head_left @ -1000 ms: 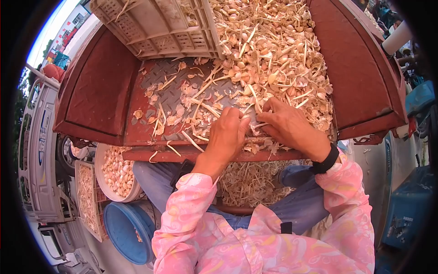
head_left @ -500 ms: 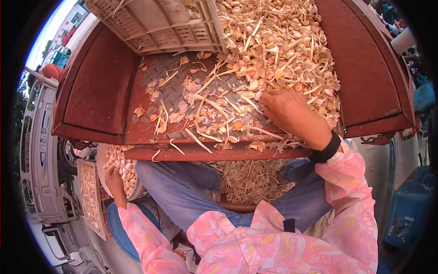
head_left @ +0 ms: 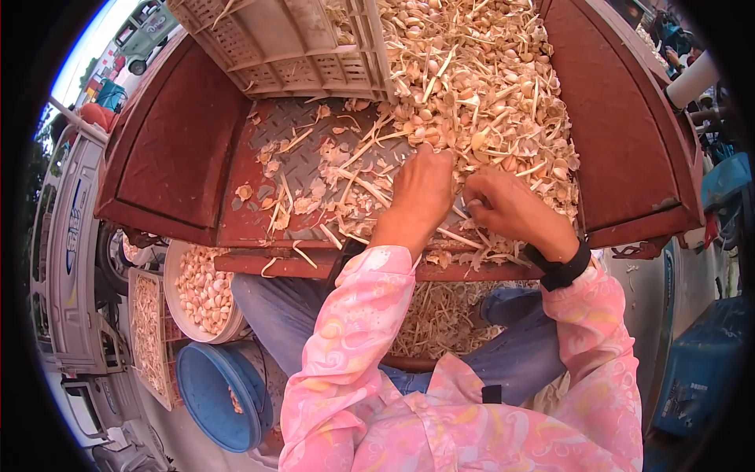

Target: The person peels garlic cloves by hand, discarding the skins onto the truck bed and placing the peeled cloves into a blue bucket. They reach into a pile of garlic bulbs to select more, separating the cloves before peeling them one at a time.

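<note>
Left hand [head_left: 425, 185]: where, and what state?

— At the near-left edge of the garlic pile [head_left: 503, 86], back of the hand up, fingers bent down toward the cloves. Fingertips hidden, so can't tell if it's holding anything.

Right hand [head_left: 507, 206]?

— Just beside the left, at the near side of the pile. Fingers curled in, thumb tucked close, narrow. Can't confirm a clove in there. Black wristband [head_left: 562, 267] on that wrist.

Where's the garlic sitting?

— Loose on the red metal bed [head_left: 271, 118], heaped from the middle to the right panel [head_left: 621, 118]. Cloves, papery skins and dry stalks all mixed. Thinner scatter of stalks and skins left of the hands, some at the front lip [head_left: 314, 266].

Anything else on the bed?

— Pale plastic crate [head_left: 295, 59], tilted, far left, against the heap.

And off the bed?

— White bucket [head_left: 206, 295] of cloves, below the bed on the left. Shallow crate [head_left: 151, 338] of garlic bits outboard of it. Blue bucket [head_left: 216, 397] nearer the person, a few bits inside. More stalks and skins [head_left: 440, 315] piled between the person's legs.
</note>
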The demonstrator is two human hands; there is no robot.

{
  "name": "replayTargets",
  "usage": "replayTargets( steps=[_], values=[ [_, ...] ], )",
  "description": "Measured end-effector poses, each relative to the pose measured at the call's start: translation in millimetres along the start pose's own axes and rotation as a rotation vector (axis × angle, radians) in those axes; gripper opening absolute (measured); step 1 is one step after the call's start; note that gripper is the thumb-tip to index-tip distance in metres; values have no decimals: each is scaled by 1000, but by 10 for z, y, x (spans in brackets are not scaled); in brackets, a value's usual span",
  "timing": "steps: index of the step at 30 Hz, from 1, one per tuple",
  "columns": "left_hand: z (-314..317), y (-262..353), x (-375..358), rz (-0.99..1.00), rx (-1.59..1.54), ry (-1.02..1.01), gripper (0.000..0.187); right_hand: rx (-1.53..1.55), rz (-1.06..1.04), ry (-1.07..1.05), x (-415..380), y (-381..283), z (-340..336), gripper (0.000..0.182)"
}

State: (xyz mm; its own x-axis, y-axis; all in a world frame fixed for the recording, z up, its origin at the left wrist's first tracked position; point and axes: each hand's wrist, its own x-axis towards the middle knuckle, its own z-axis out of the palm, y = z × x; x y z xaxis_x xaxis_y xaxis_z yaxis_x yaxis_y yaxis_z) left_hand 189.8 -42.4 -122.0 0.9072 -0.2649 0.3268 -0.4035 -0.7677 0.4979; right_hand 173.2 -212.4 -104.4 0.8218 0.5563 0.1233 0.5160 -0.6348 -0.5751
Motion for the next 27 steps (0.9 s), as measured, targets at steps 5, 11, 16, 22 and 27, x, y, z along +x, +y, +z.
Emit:
replayTargets(
  steps=[5,11,16,22,27],
  values=[
    [17,28,-126,-27,100,-147,9,408,315,-65,-24,-3,-79,9],
    [-326,-22,-397,-285,-405,-108,22,-66,-9,198,64,147,94,14],
    [-599,38,-663,-531,-1390,-41,15,40,4,-58,74,-56,-36,17],
    [-928,579,-1074,-72,-1806,-98,14,392,333,45,60,-258,-62,19],
    [-1166,1156,-1147,522,-2067,-231,7,-33,2,76,-27,-50,32,15]
  ],
)
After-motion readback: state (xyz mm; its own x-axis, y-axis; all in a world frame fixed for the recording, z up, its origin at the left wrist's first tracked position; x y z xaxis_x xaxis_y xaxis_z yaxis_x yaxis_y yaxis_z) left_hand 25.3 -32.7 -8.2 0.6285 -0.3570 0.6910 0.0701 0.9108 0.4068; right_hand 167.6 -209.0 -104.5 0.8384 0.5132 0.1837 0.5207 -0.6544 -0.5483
